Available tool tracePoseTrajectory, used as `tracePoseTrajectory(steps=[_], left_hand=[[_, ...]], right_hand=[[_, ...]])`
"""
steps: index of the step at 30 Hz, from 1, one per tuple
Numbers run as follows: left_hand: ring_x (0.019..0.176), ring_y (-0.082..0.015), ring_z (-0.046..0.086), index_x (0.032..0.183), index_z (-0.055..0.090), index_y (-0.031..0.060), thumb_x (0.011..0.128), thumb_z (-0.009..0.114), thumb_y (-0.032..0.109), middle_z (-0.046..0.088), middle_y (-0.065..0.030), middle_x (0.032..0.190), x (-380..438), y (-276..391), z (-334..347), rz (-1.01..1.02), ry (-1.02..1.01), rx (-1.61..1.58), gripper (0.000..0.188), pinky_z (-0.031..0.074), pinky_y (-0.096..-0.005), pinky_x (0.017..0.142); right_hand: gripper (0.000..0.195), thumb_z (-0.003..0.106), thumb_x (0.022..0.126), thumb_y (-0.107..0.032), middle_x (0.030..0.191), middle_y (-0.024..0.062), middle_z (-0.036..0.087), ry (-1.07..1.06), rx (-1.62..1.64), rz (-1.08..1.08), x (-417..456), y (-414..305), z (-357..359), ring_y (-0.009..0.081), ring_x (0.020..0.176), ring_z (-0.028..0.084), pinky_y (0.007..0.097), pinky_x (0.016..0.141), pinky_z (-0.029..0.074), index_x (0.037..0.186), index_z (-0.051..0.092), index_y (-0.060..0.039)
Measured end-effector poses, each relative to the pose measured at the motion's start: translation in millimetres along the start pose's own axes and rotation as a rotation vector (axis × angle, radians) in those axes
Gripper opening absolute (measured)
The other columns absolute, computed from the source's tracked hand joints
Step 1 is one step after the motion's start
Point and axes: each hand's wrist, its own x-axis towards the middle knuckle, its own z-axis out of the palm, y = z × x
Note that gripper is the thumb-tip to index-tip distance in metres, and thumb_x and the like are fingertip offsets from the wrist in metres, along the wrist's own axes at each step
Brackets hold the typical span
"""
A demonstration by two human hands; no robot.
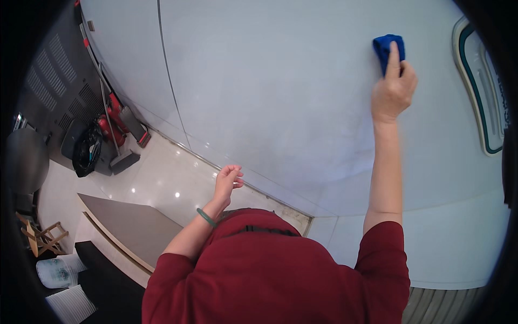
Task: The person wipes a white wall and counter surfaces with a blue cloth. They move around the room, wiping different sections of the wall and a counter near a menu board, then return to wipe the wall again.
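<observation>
My right hand [391, 91] is stretched out against a large pale wall panel [275, 89] and grips a folded blue cloth [390, 44]. Its index finger lies extended over the cloth, pressing it flat to the panel. My left hand [229, 183] hangs in front of my waist with nothing in it, its fingers loosely curled and apart. A green bangle [206, 218] circles the left wrist. Right of the cloth, a rounded frame with a dark green border [477, 93] is set on the wall and bears writing.
At left, a broom [124, 161], a red fire extinguisher [109, 128] and a black-bagged bin [87, 150] stand by a vented grey panel [52, 77]. A counter [129, 222] curves behind my left arm. Beyond it are a wooden folding stool [44, 235] and stacked plastic cups [56, 272].
</observation>
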Motion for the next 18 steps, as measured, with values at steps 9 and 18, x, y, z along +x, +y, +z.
tracePoseTrajectory(steps=[9,18], left_hand=[[0.067,-0.0103,0.055,0.098,0.055,0.0074,0.089,0.052,0.019,0.057,-0.0023,0.081,5.0,-5.8,3.5,-0.006,-0.033,0.009,0.015,0.048,-0.0248,0.061],[0.063,-0.0089,0.052,0.094,0.056,0.0062,0.086,0.049,0.013,0.057,-0.0028,0.08,3.2,-17.6,-14.7,-0.015,0.06,-0.012,0.012,0.046,-0.0226,0.057]], right_hand=[[0.048,0.057,0.07,-0.008,0.092,0.0041,0.049,-0.38,0.319,-0.454,-136.3,-107.1,-12.3,0.0165,0.069,0.045,0.0253,0.052,0.039,0.118,0.057,-0.0131],[0.048,0.06,0.07,-0.006,0.089,0.001,0.054,-0.149,0.31,-0.38,-67.1,-73.1,8.5,0.0164,0.064,0.049,0.0267,0.053,0.042,0.114,0.062,-0.0235]])
